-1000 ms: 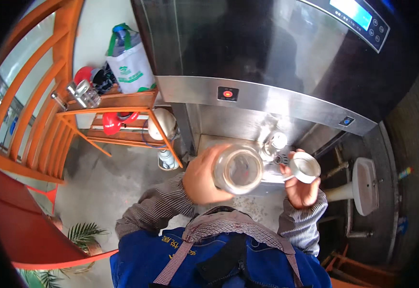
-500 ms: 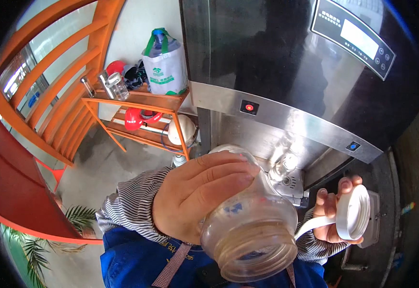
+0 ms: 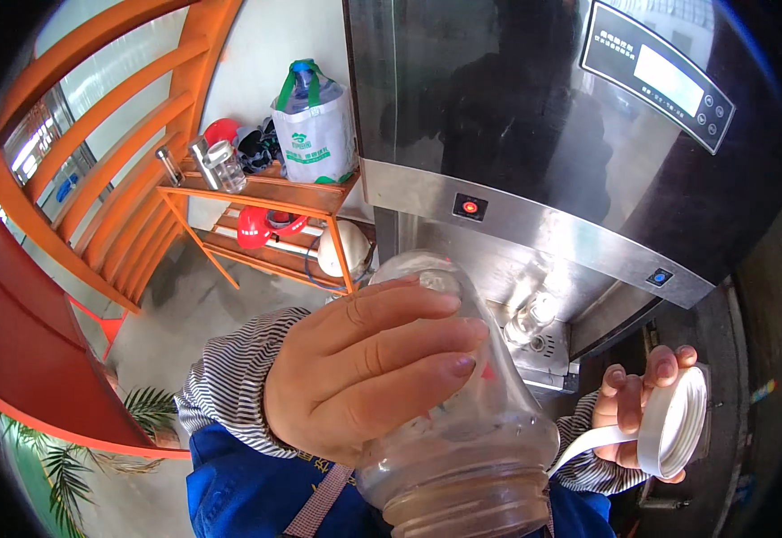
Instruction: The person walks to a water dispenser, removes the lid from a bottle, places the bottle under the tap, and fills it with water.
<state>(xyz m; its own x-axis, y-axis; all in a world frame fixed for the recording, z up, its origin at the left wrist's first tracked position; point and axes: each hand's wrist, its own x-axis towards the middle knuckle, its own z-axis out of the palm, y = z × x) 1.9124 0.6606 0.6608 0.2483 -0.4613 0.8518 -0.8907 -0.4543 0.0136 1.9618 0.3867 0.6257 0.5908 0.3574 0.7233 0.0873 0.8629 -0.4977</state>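
My left hand is wrapped round a large clear plastic bottle, tilted so that its wide threaded mouth points down toward me. No lid covers that mouth. At the right, my right hand grips a round white screw lid with its threaded inside turned outward. A white strap runs from the lid toward the bottle's neck; where it ends is hidden. Behind the bottle, a clear glass container stands on the drip tray of a steel and black water dispenser.
An orange rack at the left holds clear and metal cups, a white-green bag with a blue-capped bottle, and red and white helmets below. An orange slatted frame and a red curved panel stand farther left. Palm leaves show lower left.
The bottle has come lower and nearer to me, its mouth now partly past the lower edge. My right hand, with the lid, has shifted slightly right and down. The view has moved a little.
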